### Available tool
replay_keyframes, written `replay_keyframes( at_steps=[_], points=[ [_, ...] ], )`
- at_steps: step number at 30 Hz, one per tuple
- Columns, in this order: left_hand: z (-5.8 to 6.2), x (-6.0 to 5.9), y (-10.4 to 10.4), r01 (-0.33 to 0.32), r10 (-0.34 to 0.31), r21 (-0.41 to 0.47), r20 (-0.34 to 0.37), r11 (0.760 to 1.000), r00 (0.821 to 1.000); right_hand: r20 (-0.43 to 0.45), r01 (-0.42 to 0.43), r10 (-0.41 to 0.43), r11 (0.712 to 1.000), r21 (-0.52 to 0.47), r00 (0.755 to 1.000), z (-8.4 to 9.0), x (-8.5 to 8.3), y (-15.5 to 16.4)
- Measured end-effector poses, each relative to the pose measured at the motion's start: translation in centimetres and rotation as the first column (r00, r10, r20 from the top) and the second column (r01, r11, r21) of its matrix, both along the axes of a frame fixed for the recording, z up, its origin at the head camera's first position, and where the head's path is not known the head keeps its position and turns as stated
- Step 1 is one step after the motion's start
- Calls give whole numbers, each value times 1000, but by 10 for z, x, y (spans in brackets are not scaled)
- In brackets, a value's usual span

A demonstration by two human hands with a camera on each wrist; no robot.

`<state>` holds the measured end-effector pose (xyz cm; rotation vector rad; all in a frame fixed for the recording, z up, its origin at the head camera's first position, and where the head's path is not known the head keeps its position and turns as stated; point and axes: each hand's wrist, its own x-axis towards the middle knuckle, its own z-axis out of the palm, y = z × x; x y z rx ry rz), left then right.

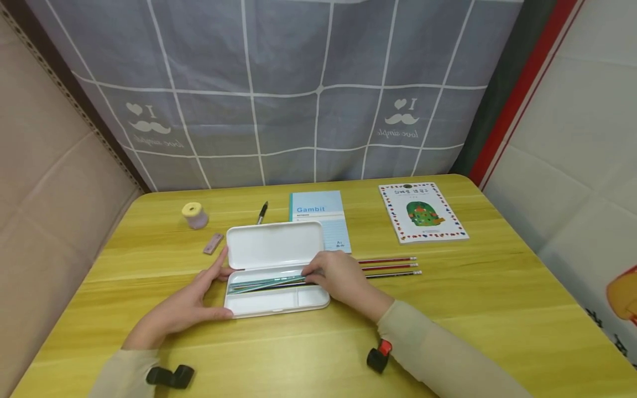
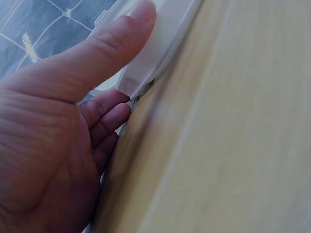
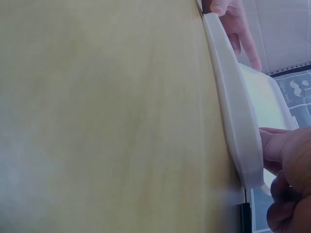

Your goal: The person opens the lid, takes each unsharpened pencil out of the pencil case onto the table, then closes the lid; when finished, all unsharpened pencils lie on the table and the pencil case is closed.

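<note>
A white pencil case (image 1: 264, 303) lies on the table with its lid (image 1: 275, 246) raised at the back. Several slim teal pencils (image 1: 266, 284) lie lengthwise in its long compartment, with a darker one among them. My right hand (image 1: 343, 276) pinches their right ends between thumb and fingers, over the right part of the case. My left hand (image 1: 191, 301) spans the left end, its thumb at the front corner and index finger stretched toward the lid. In the left wrist view, the left thumb (image 2: 114, 41) lies along the case wall (image 2: 160, 34).
To the right of the case lie red pencils (image 1: 393, 267) and a black one (image 1: 398, 273). A blue notebook (image 1: 333, 221) and a pen (image 1: 262, 212) lie behind the lid. An eraser (image 1: 213, 244) and a yellow-topped container (image 1: 195, 215) stand left; a picture book (image 1: 423, 214) lies back right.
</note>
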<state>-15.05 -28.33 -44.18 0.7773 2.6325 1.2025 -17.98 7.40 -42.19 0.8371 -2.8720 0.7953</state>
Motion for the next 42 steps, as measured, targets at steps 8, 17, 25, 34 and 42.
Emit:
replay_keyframes(
  at_steps=[8, 17, 25, 34, 42],
  points=[
    [1, -2, 3, -2, 2, -18, -10, 1000, 1000, -1, 81, -81, 995, -63, 997, 2, 4, 13],
    [2, 0, 2, -22, 22, -42, 0, 999, 1000, 159, 151, -111, 953, -264, 981, -1, 1, 35],
    [3, 0, 2, -15, 15, -28, -1, 999, 1000, 280, 198, -77, 878, -435, 957, 2, 1, 59],
    [2, -1, 1, 0, 0, 1, 6, 1000, 1000, 314, 249, -89, 821, -515, 945, 4, 9, 90],
    [1, -1, -1, 9, -9, 18, 7, 1000, 1000, 275, 242, -106, 812, -531, 956, 0, 17, 115]
  ],
)
